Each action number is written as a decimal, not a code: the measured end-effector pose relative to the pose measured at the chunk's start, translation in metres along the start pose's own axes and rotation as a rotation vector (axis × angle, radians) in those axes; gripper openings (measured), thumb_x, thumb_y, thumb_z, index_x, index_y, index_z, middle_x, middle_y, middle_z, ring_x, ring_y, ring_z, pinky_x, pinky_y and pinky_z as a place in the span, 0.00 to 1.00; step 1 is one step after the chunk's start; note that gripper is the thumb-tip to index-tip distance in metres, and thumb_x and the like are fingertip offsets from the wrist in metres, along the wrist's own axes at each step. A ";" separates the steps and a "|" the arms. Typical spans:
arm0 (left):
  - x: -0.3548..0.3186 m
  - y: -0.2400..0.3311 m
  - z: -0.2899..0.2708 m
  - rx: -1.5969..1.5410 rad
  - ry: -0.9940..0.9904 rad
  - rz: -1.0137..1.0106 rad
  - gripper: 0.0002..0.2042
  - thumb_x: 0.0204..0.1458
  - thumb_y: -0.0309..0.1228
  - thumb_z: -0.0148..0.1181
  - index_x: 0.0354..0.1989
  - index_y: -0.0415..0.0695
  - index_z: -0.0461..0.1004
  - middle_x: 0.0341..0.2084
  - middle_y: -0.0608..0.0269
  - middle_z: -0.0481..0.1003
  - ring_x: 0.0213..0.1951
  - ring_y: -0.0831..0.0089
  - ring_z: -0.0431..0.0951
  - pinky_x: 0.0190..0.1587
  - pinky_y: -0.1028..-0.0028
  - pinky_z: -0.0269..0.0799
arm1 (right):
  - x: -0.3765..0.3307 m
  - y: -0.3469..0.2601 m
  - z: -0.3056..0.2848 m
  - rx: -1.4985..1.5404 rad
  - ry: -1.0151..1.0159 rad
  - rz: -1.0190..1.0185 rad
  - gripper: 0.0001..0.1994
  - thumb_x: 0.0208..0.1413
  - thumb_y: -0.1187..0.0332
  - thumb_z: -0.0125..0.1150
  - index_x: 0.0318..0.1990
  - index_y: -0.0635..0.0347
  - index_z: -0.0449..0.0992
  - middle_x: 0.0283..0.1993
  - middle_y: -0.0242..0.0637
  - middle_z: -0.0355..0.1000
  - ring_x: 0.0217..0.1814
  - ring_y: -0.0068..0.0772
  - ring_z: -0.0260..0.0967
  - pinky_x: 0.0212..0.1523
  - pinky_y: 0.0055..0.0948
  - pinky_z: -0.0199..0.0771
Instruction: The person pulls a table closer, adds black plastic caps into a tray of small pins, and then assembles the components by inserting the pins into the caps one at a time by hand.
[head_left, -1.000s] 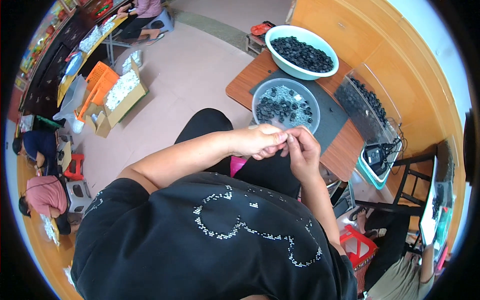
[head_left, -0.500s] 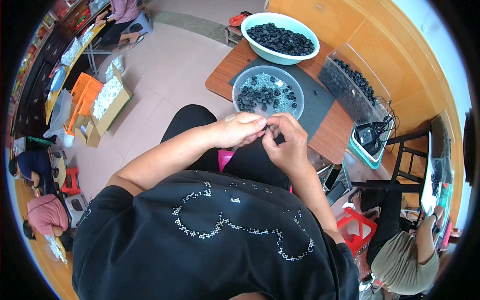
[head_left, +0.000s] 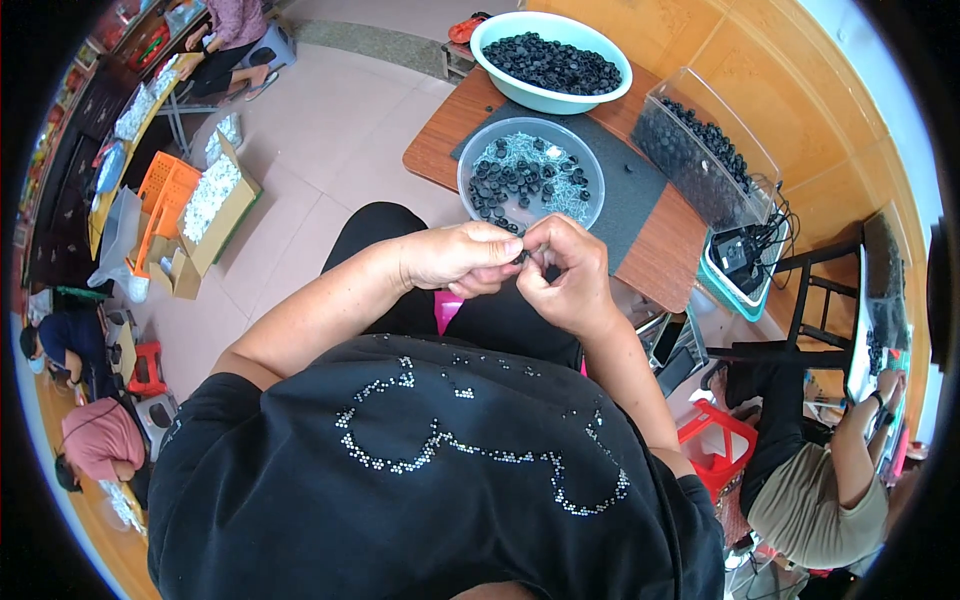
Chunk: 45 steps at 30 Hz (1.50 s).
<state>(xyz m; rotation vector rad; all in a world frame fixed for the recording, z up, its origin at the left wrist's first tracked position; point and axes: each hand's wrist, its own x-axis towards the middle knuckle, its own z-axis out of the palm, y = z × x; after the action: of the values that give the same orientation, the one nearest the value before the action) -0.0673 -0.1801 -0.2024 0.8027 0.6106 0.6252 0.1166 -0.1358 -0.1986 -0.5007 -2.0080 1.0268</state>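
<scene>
Both hands meet over the lap, just at the 6 o'clock edge of the clear bowl [head_left: 531, 175]. The left hand [head_left: 455, 258] and the right hand [head_left: 562, 272] are curled closed, fingertips pinched together on a small black part [head_left: 521, 256], mostly hidden between them; its shape is hard to make out. The clear bowl, on the desk [head_left: 440, 150], holds black rings and pale small pieces. At 12 o'clock from it sits a pale green basin [head_left: 550, 98] of black rings; at 2 o'clock, a clear bin [head_left: 705, 150], partly cut off by glare.
</scene>
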 end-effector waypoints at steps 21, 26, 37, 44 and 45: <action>0.000 -0.003 -0.004 0.472 0.254 0.222 0.10 0.56 0.35 0.52 0.39 0.41 0.69 0.19 0.71 0.66 0.19 0.84 0.65 0.19 0.82 0.62 | 0.005 -0.008 -0.007 -0.090 -0.093 0.017 0.11 0.36 0.84 0.59 0.29 0.63 0.69 0.30 0.33 0.63 0.25 0.20 0.62 0.22 0.18 0.63; 0.003 -0.009 -0.003 0.341 0.379 0.148 0.10 0.55 0.35 0.53 0.39 0.42 0.72 0.20 0.72 0.67 0.19 0.84 0.65 0.19 0.84 0.61 | 0.005 -0.012 -0.008 -0.103 -0.109 0.059 0.11 0.37 0.82 0.61 0.29 0.62 0.67 0.28 0.38 0.62 0.27 0.31 0.64 0.27 0.28 0.67; 0.016 -0.022 0.022 -0.197 0.482 0.212 0.12 0.60 0.37 0.45 0.36 0.43 0.71 0.25 0.71 0.69 0.27 0.84 0.67 0.34 0.82 0.64 | 0.005 -0.008 -0.005 -0.147 -0.086 0.116 0.10 0.37 0.79 0.62 0.28 0.63 0.66 0.27 0.40 0.64 0.27 0.36 0.66 0.27 0.30 0.68; 0.025 -0.023 0.027 -0.141 0.619 0.157 0.10 0.59 0.30 0.42 0.39 0.39 0.69 0.31 0.64 0.72 0.31 0.79 0.71 0.36 0.79 0.68 | 0.000 0.006 0.006 -0.251 -0.087 0.050 0.11 0.36 0.79 0.60 0.29 0.65 0.66 0.30 0.49 0.66 0.31 0.53 0.66 0.31 0.39 0.69; 0.026 -0.023 0.028 -0.163 0.641 0.156 0.10 0.58 0.29 0.42 0.38 0.38 0.69 0.32 0.63 0.72 0.32 0.78 0.72 0.36 0.77 0.69 | 0.000 0.005 0.008 -0.293 -0.081 0.043 0.11 0.36 0.79 0.60 0.29 0.66 0.66 0.31 0.49 0.66 0.32 0.54 0.66 0.32 0.40 0.69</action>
<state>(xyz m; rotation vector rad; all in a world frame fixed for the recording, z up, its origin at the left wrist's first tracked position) -0.0245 -0.1873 -0.2124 0.4891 1.0684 1.0769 0.1107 -0.1370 -0.2052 -0.6682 -2.2425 0.7916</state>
